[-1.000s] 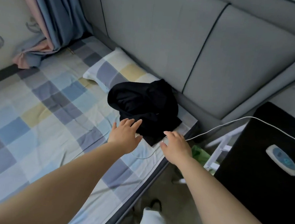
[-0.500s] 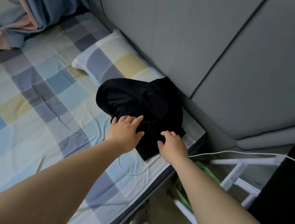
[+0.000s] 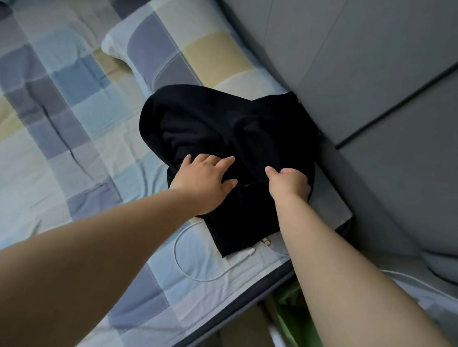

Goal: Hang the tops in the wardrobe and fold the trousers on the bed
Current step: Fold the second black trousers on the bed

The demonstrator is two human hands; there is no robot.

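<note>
**Both hands settling onto the black garment at the bed's corner**

The left hand (image 3: 203,183) is lying flat on the black garment (image 3: 225,134), fingers spread and straight, pressing the cloth down, probably to pin it while the other hand works. The right hand (image 3: 289,182) is curling its fingers into a fold just beside the left hand's fingertips, gripping the fabric, likely to lift it and find out whether it is a top or trousers; bunched as it is, I cannot tell which. The garment is heaped beyond both hands, its far edge lying over the pillow (image 3: 178,47) and against the headboard (image 3: 369,75), its near edge trailing back under the wrists toward the bed (image 3: 47,118) edge. A white cable (image 3: 186,269) is looping on the sheet below the left wrist, partly tucked under the cloth.

Compared with half a second ago, the right hand is closing on the cloth where it was only reaching with loose fingers, and the left hand is resting further onto the garment.
</note>
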